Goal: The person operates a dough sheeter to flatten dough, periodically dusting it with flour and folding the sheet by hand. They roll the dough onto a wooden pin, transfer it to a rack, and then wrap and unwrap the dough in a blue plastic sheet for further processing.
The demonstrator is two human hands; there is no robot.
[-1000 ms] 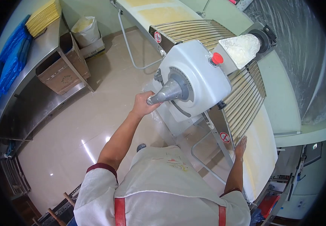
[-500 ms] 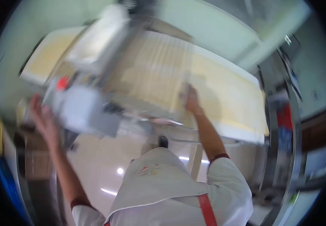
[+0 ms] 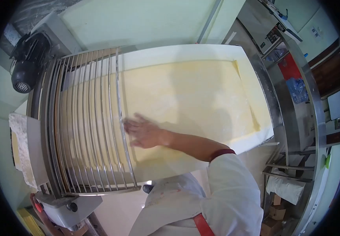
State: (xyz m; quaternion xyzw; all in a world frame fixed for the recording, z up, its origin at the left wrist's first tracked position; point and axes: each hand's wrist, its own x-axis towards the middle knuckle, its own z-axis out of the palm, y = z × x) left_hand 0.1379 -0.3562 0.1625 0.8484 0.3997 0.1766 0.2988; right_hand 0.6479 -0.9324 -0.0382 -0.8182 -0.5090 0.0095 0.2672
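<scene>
A: Where are the fingers (image 3: 132, 125) now?
B: Spread flat, grasping nothing; the right hand (image 3: 144, 133) presses the one dough sheet (image 3: 185, 94) just beside the wire guard (image 3: 85, 118).
A: And the left hand (image 3: 34, 200)?
B: Only a sliver shows by the red button (image 3: 39, 207); I cannot tell its grip.
A: How far along?
B: I'd judge the rolling well on: one thin sheet covers most of the belt (image 3: 170, 53), partly under the guard. Cutting or lifting remains.
</scene>
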